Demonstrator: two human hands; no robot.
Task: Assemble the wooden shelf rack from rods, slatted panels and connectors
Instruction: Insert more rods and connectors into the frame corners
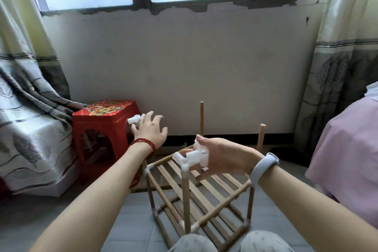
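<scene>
The partly built wooden rack [196, 194] stands on the floor between my knees, with two slatted shelves joined by rods and white connectors. Two bare rods rise at its far side, one [201, 117] tall and one [260, 137] shorter. My right hand [223, 155], palm up above the rack's upper shelf, holds a clump of white plastic connectors [197, 154] in its curled fingers. My left hand [150, 130] reaches toward the red stool with fingers spread and pinches one white connector [134, 119] at its fingertips.
A red plastic stool [102, 127] stands left of the rack against the wall. A patterned curtain and covered seat [30, 139] fill the left side. Pink fabric [347, 145] lies at the right. Grey floor tiles [126, 221] surround the rack.
</scene>
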